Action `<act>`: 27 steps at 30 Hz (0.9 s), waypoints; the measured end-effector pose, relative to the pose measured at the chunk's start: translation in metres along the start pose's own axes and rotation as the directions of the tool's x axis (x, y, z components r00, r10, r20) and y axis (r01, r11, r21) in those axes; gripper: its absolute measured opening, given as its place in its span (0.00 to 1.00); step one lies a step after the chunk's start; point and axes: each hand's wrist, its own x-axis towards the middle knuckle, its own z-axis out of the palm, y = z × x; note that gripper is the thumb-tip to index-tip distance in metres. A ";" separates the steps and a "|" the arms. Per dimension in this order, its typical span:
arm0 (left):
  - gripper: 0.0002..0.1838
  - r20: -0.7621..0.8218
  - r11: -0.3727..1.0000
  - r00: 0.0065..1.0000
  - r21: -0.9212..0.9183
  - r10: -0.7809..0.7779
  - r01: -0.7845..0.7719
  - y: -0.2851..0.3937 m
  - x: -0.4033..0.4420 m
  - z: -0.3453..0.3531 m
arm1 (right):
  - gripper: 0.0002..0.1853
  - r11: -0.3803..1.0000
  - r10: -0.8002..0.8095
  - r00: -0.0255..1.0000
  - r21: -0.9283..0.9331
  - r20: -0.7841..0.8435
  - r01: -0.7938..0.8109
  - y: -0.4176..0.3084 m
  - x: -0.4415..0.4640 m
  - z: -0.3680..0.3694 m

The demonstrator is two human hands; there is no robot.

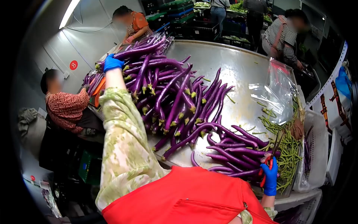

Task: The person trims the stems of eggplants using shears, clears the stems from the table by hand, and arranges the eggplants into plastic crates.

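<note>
My left hand (112, 63), in a blue glove, stretches to the far left of the pile, its fingers closed round a long purple eggplant (140, 50). Under and beside it lies a big heap of eggplants (164, 87), many with green stem ends towards me. Low on the right, my right hand (270, 175), also gloved in blue, grips red-handled scissors (264, 180) with the blades pointing up and away. Near it, a smaller group of eggplants (233, 155) lies on the metal table (238, 63). Part of the left fingers' grip is hidden.
Cut green stems (287, 149) are heaped along the table's right edge, beside clear plastic bags (276, 93). A white basket (315, 153) stands past that edge. Co-workers are at the left (69, 102), far left corner (136, 26) and far right (283, 35). Stacked crates (171, 16) stand behind.
</note>
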 end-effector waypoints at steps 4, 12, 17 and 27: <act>0.21 0.421 0.770 0.836 0.638 -0.352 0.003 0.028 0.032 -0.054 | 0.19 0.993 -0.073 0.995 -0.088 0.064 0.079 0.011 -0.004 -0.016; 0.24 0.619 -0.562 0.743 0.720 0.255 -0.406 0.029 -0.147 0.033 | 0.21 0.999 -0.014 1.000 0.043 -0.002 0.014 0.019 -0.012 -0.026; 0.61 0.707 -0.652 0.701 0.488 -0.096 -0.581 -0.059 -0.130 0.023 | 0.21 0.997 0.035 0.999 -0.066 -0.030 -0.037 0.022 -0.009 -0.020; 0.54 0.359 -0.537 0.933 0.792 0.026 -0.290 -0.048 0.038 0.035 | 0.22 0.988 0.069 0.990 -0.127 -0.125 -0.085 0.020 -0.015 0.019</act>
